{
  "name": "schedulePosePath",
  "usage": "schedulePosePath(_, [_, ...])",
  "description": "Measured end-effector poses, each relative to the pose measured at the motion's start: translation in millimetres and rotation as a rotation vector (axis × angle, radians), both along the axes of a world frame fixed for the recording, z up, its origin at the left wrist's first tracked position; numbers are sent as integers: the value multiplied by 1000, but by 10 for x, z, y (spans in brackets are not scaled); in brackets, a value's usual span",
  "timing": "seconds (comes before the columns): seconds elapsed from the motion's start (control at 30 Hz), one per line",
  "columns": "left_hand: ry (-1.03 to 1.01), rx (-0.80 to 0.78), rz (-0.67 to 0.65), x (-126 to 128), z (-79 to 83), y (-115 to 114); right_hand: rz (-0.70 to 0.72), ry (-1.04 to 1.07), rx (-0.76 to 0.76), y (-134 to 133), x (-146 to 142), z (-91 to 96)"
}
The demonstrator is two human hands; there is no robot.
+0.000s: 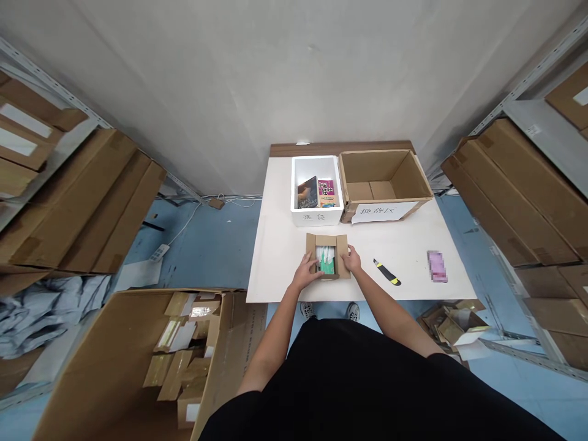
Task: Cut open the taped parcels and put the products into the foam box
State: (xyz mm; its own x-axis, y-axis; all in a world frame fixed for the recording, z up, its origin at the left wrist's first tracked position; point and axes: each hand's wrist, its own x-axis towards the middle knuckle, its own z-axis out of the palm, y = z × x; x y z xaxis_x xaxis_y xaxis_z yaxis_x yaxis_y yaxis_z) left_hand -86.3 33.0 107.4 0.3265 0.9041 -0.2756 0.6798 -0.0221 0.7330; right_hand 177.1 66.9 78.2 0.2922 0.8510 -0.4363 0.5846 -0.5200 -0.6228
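Observation:
A small cardboard box [342, 248] stands on the white table with its flaps spread. Inside it lies a green and white item [327, 263], whose kind I cannot make out. My left hand [305, 273] rests over the box's left side, fingers stretched apart and reaching to the opening. On the other side, my right hand [352, 260] grips the right flap between thumb and fingers. To the right of the box lies a black and yellow utility knife [387, 272].
Behind the box stand a white foam bin [316, 217] holding books [327, 192] and a larger open carton [386, 175] with a paper label. A pixelated pink item [437, 266] lies at the table's right. A big carton [114, 343] of small boxes stands lower left; shelves flank both sides.

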Motion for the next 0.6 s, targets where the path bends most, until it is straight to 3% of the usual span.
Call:
schedulePosePath(0.2, [127, 35, 180, 129, 56, -1, 12, 15, 5, 17, -29, 11])
schedulePosePath(0.37, [304, -107, 312, 365, 12, 12, 26, 50, 44, -1, -114, 64])
schedulePosePath(0.47, [285, -86, 230, 492, -78, -2, 76, 139, 106, -83, -210, 57])
schedulePosePath(0.6, [152, -43, 17, 527, -211, -17, 208, 164, 160, -215, -334, -9])
